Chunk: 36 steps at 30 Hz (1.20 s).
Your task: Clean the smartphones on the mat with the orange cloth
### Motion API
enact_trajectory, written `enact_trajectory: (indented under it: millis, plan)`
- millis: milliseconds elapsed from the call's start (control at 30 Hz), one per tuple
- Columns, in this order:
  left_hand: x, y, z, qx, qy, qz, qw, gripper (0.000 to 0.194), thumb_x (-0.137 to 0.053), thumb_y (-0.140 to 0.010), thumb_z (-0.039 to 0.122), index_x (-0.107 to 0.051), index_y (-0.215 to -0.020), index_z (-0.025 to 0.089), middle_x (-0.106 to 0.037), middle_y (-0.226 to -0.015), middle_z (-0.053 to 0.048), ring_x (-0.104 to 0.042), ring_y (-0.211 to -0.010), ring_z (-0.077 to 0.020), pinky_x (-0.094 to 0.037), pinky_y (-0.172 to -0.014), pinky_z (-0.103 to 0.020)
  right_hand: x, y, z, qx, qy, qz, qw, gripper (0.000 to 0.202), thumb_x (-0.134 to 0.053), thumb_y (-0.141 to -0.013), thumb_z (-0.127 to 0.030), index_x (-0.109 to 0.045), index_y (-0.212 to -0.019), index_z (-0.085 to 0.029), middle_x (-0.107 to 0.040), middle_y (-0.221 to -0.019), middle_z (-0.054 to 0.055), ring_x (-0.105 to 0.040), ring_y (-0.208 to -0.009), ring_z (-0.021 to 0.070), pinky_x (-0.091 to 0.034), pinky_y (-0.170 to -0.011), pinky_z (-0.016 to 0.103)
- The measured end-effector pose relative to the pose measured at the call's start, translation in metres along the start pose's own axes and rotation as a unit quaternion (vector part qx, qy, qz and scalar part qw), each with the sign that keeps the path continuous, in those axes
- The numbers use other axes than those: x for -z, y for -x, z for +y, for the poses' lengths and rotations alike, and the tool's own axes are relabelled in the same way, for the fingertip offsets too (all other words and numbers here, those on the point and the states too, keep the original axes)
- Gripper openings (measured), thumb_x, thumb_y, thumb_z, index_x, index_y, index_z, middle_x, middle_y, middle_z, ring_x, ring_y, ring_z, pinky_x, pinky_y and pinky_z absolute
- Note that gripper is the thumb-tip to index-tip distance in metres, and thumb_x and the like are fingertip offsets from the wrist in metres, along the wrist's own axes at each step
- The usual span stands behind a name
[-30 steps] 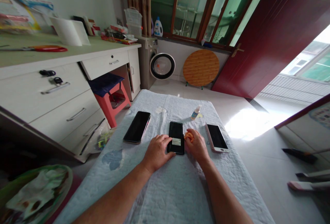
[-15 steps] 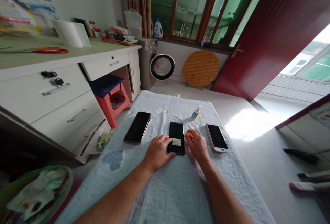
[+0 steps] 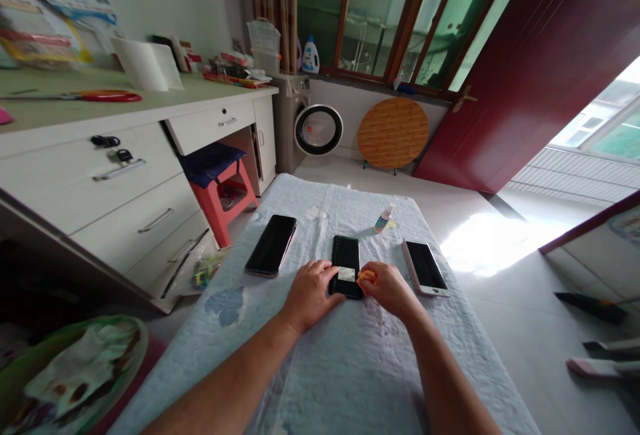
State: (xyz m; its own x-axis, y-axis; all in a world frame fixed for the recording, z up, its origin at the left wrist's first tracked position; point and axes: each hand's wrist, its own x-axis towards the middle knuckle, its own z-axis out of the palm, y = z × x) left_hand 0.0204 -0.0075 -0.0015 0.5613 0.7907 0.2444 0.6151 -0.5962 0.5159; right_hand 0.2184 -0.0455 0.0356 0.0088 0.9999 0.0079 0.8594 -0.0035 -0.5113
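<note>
A black phone (image 3: 345,260) with a small white sticker on its screen lies in the middle of a pale blue quilted cloth (image 3: 340,368). My left hand (image 3: 310,291) rests on the phone's lower left edge, thumb on the screen. My right hand (image 3: 387,288) is at the phone's lower right corner, fingers closed on a small orange cloth (image 3: 367,275) that touches the screen. A second black phone (image 3: 271,253) lies to the left. A white-framed phone (image 3: 425,267) lies to the right.
A small spray bottle (image 3: 383,219) stands behind the phones, with a scrap of white wrapper (image 3: 311,213) to its left. A white desk with drawers (image 3: 120,175) and a red stool (image 3: 220,185) are on the left. A green bowl of waste (image 3: 65,368) sits at lower left.
My right hand has slid left with the orange cloth, from beside the middle phone onto its lower right corner. The view has shifted slightly; my left hand stays on the phone.
</note>
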Motion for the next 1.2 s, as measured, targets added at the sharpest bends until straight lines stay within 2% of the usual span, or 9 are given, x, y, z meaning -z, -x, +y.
enact_trajectory:
  millis: [133, 267, 367, 533, 633, 800, 1000, 1100, 1200]
  plan:
    - [-0.001, 0.000, -0.001, -0.003, -0.002, 0.000, 1.000, 0.048, -0.075, -0.070, 0.039, -0.062, -0.114, 0.023, -0.060, -0.115, -0.007, -0.054, -0.107, -0.0266, -0.041, -0.095, -0.040, 0.009, 0.005, -0.002, 0.006, -0.018, -0.063, 0.998, 0.015, -0.054, -0.073, -0.021, -0.069, -0.072, -0.018, -0.064, -0.060, 0.000, -0.054, -0.057, 0.0123, -0.034, -0.055, 0.022]
    - [-0.001, 0.000, -0.001, -0.005, -0.002, 0.003, 1.000, 0.048, -0.075, -0.071, 0.038, -0.062, -0.114, 0.023, -0.060, -0.115, -0.007, -0.054, -0.107, -0.0264, -0.041, -0.095, -0.040, 0.011, 0.006, -0.001, 0.004, -0.030, -0.064, 0.997, 0.016, -0.054, -0.072, -0.021, -0.069, -0.073, -0.018, -0.063, -0.060, 0.000, -0.054, -0.056, 0.0121, -0.033, -0.054, 0.021]
    - [-0.001, 0.000, -0.001, -0.011, 0.001, 0.001, 1.000, 0.049, -0.074, -0.071, 0.040, -0.061, -0.115, 0.023, -0.060, -0.115, -0.007, -0.054, -0.107, -0.0267, -0.041, -0.095, -0.040, 0.002, 0.001, 0.000, 0.006, -0.023, -0.001, 1.000, 0.016, -0.053, -0.074, -0.022, -0.068, -0.076, -0.019, -0.065, -0.066, 0.000, -0.055, -0.062, 0.0131, -0.035, -0.059, 0.022]
    - [0.000, 0.000, -0.002, -0.016, 0.000, 0.002, 1.000, 0.050, -0.075, -0.070, 0.038, -0.061, -0.115, 0.023, -0.060, -0.114, -0.007, -0.054, -0.107, -0.0264, -0.041, -0.095, -0.040, -0.024, -0.012, 0.010, -0.008, -0.006, 0.132, 0.991, 0.018, -0.052, -0.079, -0.023, -0.066, -0.089, -0.019, -0.067, -0.087, 0.005, -0.059, -0.079, 0.0171, -0.040, -0.071, 0.025]
    - [-0.002, 0.001, -0.004, -0.021, 0.007, 0.004, 1.000, 0.052, -0.075, -0.070, 0.039, -0.059, -0.117, 0.022, -0.060, -0.115, -0.006, -0.054, -0.106, -0.0264, -0.042, -0.094, -0.039, -0.034, -0.016, 0.012, 0.001, -0.008, 0.167, 0.986, 0.020, -0.051, -0.081, -0.022, -0.063, -0.098, -0.020, -0.066, -0.092, 0.005, -0.059, -0.084, 0.0188, -0.041, -0.074, 0.027]
    - [-0.006, 0.002, -0.006, 0.001, 0.001, 0.023, 1.000, 0.066, -0.073, -0.070, 0.046, -0.050, -0.127, 0.020, -0.059, -0.120, -0.009, -0.052, -0.109, -0.0289, -0.040, -0.094, -0.042, -0.039, -0.013, -0.002, 0.091, -0.024, 0.132, 0.987, 0.017, -0.051, -0.080, -0.013, -0.062, -0.090, -0.021, -0.064, -0.089, 0.003, -0.055, -0.087, 0.0187, -0.040, -0.080, 0.028]
    - [-0.002, 0.004, -0.003, 0.020, -0.036, 0.022, 0.999, 0.066, -0.072, -0.070, 0.054, -0.053, -0.124, 0.022, -0.055, -0.125, -0.009, -0.048, -0.112, -0.0304, -0.038, -0.094, -0.043, -0.042, -0.008, -0.018, 0.174, -0.043, 0.076, 0.981, 0.026, -0.050, -0.077, -0.004, -0.063, -0.090, -0.021, -0.063, -0.086, 0.002, -0.052, -0.083, 0.0175, -0.039, -0.078, 0.028]
    - [0.000, 0.004, -0.001, 0.015, -0.043, 0.013, 0.999, 0.062, -0.073, -0.070, 0.051, -0.054, -0.122, 0.025, -0.055, -0.125, -0.006, -0.048, -0.111, -0.0295, -0.037, -0.094, -0.042, -0.043, -0.010, -0.017, 0.179, -0.041, 0.075, 0.980, 0.027, -0.048, -0.077, -0.003, -0.064, -0.091, -0.021, -0.063, -0.087, 0.002, -0.051, -0.084, 0.0177, -0.039, -0.079, 0.029]
    - [0.000, 0.004, 0.000, 0.016, -0.044, 0.011, 0.999, 0.060, -0.074, -0.070, 0.049, -0.054, -0.122, 0.025, -0.056, -0.125, -0.005, -0.048, -0.110, -0.0289, -0.037, -0.094, -0.042, -0.042, -0.012, -0.014, 0.152, -0.036, 0.099, 0.983, 0.019, -0.049, -0.082, -0.009, -0.063, -0.088, -0.021, -0.063, -0.086, 0.003, -0.050, -0.083, 0.0183, -0.039, -0.078, 0.029]
